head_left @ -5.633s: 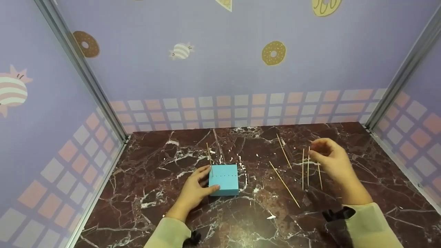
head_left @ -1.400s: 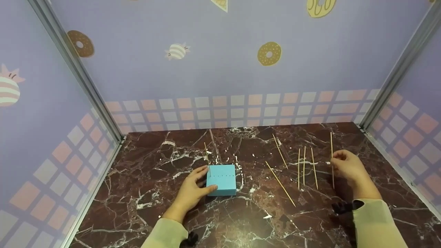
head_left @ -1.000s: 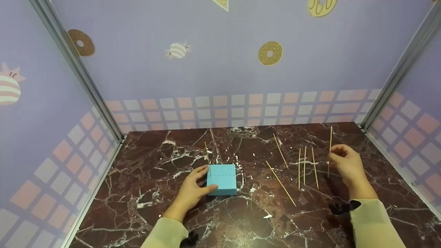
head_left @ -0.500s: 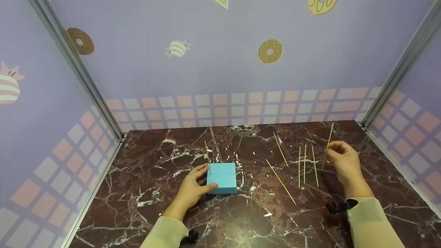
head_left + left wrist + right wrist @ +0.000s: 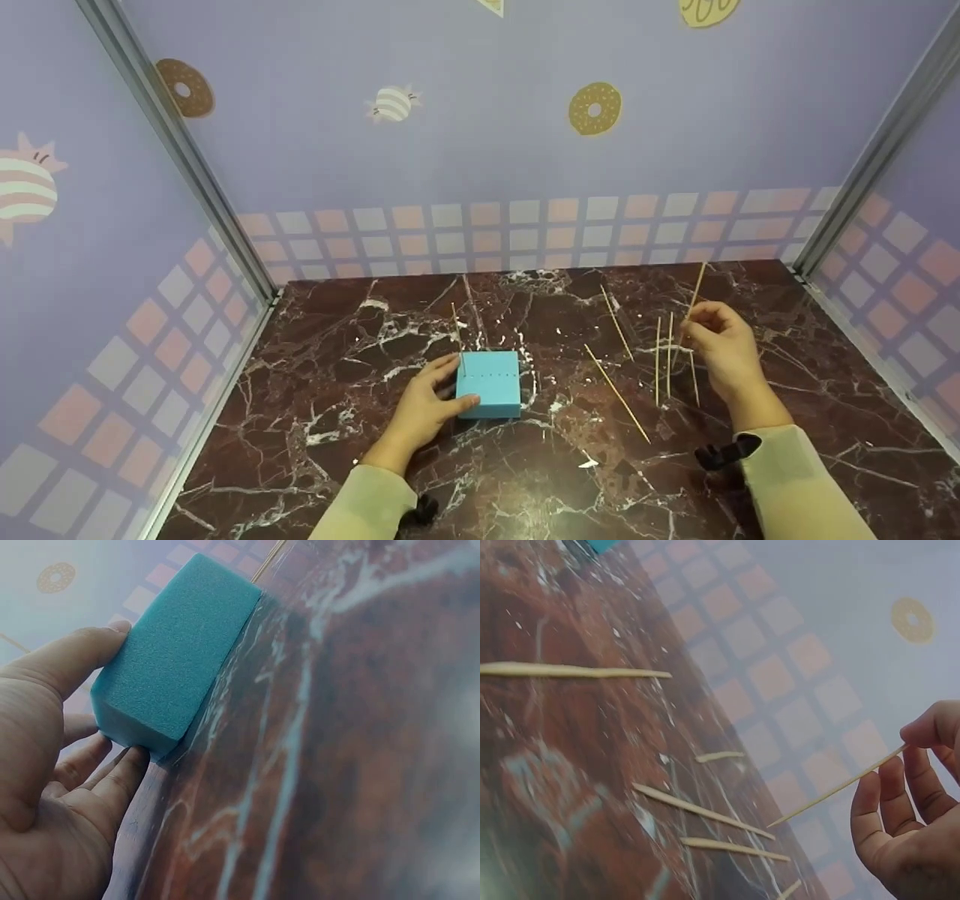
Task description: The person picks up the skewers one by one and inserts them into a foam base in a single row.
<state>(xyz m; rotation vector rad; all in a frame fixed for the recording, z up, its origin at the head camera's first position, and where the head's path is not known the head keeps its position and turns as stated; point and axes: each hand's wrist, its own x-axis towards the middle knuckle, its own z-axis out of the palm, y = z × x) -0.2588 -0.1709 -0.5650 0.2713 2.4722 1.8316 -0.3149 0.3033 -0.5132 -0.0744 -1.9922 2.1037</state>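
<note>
A light blue foam block with a row of small holes along its top sits on the marbled table. My left hand holds it at its left side, thumb over the near edge; the left wrist view shows the fingers bent against the block's end. One thin wooden stick stands upright in the leftmost hole. Off to the right, my right hand pinches another wooden stick between thumb and fingertips, raised and tilted. In the right wrist view the lower tip of this held stick points down over the loose sticks.
Several loose sticks lie between the block and my right hand: a slanted one, a farther one and a nearly parallel group. Patterned panels with metal corner posts enclose the table at the back and sides.
My right hand moved right, took up the rightmost stick, then lifted it and carried it left while tilting it. My left hand has stayed on the foam block.
</note>
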